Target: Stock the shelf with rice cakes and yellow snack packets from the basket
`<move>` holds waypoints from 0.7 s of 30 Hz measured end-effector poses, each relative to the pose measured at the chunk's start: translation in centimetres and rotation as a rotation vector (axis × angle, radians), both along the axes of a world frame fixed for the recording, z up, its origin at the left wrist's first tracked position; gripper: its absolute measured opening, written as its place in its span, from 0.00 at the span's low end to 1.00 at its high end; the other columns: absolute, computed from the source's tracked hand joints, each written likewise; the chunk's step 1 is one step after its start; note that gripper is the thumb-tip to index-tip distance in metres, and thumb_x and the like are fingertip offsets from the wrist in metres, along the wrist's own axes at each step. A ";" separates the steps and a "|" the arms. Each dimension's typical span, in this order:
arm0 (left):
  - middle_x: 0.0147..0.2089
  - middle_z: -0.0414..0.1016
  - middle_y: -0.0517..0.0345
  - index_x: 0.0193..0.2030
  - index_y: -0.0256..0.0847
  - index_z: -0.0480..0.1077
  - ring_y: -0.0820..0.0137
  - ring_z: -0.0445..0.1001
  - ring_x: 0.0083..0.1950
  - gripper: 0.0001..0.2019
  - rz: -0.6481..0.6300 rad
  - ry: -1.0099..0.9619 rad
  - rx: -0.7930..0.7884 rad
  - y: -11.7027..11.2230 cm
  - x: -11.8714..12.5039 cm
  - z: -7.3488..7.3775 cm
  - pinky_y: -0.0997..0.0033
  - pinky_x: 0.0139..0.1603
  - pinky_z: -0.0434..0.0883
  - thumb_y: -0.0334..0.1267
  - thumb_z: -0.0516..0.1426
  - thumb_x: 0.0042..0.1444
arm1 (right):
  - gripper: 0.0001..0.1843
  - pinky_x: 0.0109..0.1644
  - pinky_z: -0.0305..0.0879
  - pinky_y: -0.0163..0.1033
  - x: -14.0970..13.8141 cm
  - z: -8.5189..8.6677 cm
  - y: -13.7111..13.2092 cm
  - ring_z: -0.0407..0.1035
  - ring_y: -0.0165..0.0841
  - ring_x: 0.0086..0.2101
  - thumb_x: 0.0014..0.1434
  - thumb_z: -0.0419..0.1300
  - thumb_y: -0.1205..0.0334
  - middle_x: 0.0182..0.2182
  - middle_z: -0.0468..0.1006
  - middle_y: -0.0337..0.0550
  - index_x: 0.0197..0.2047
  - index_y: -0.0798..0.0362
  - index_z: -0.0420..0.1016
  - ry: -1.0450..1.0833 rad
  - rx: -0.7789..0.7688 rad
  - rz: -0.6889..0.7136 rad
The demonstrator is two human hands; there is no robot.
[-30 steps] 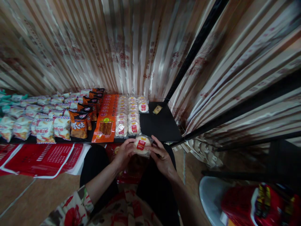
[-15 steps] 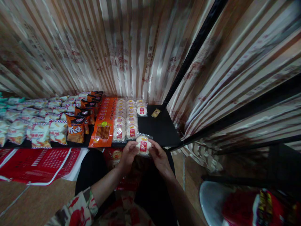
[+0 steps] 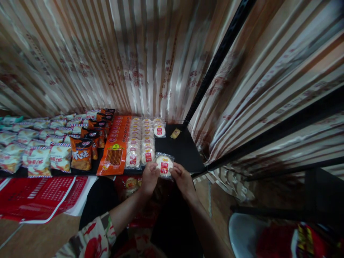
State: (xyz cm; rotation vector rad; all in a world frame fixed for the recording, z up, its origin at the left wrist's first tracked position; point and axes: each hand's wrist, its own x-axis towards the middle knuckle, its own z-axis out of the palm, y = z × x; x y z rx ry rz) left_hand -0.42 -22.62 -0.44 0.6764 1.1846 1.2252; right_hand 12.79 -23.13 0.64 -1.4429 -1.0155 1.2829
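Observation:
Both my hands hold one clear packet with a round white cake and a red label (image 3: 164,165) at the front edge of a black shelf (image 3: 185,150). My left hand (image 3: 148,178) pinches its left side and my right hand (image 3: 181,177) pinches its right side. The packet sits just right of two rows of the same cake packets (image 3: 140,143) that run toward the back of the shelf. A third, short row (image 3: 159,130) lies at the back.
Left of the cakes lie long orange snack packs (image 3: 116,147), dark orange bags (image 3: 81,154) and several white snack bags (image 3: 37,157). A small yellow packet (image 3: 175,133) lies at the back. Striped curtains hang behind. Red baskets (image 3: 40,191) rest below the shelf; a white stool (image 3: 242,233) stands at right.
My hands have carried the cake packet up and forward from my lap to the shelf's front edge, beside the rows of cakes. The camera has tilted down a little.

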 end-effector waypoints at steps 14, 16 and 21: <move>0.49 0.71 0.48 0.45 0.36 0.66 0.66 0.69 0.51 0.16 -0.148 0.621 0.050 3.0 1.7 -0.4 0.67 0.54 0.65 0.28 0.51 0.48 | 0.17 0.33 0.66 0.35 2.1 -1.4 4.9 0.70 0.31 0.28 0.38 0.63 0.56 0.27 0.76 0.38 0.34 0.52 0.73 -0.032 0.056 -0.051; 0.53 0.68 0.47 0.47 0.35 0.66 0.65 0.66 0.56 0.17 -0.170 0.666 0.052 3.2 2.1 0.1 0.65 0.58 0.62 0.28 0.51 0.48 | 0.17 0.33 0.66 0.35 2.4 -2.1 5.7 0.70 0.31 0.28 0.37 0.63 0.57 0.27 0.76 0.38 0.34 0.52 0.73 -0.042 0.047 -0.067; 0.63 0.58 0.41 0.52 0.31 0.65 0.62 0.54 0.65 0.22 -0.241 0.756 0.057 3.7 2.8 1.3 0.66 0.66 0.51 0.27 0.51 0.48 | 0.17 0.36 0.66 0.36 3.2 -4.2 7.5 0.69 0.31 0.29 0.35 0.64 0.58 0.28 0.75 0.38 0.32 0.52 0.74 -0.058 0.037 -0.077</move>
